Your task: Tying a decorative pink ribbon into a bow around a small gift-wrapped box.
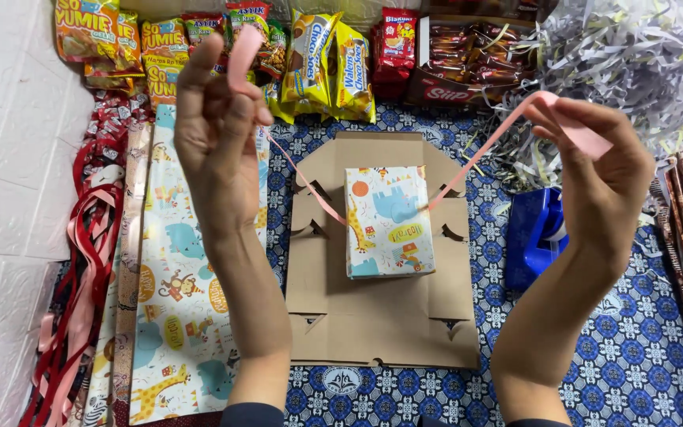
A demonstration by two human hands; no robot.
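A box wrapped in animal-print paper (386, 220) lies on a flattened brown cardboard sheet (381, 324). A pink ribbon (476, 158) runs under or around the box and rises on both sides. My left hand (215, 134) is raised above the left of the box and pinches one ribbon end between thumb and fingers. My right hand (606, 170) is raised to the right and pinches the other end. Both strands are pulled taut.
A roll of matching wrapping paper (179, 300) lies at the left beside loose red and pink ribbons (81, 261). A blue tape dispenser (539, 237) stands right of the cardboard. Snack packets (326, 63) line the back, with shredded grey paper (634, 63) at top right.
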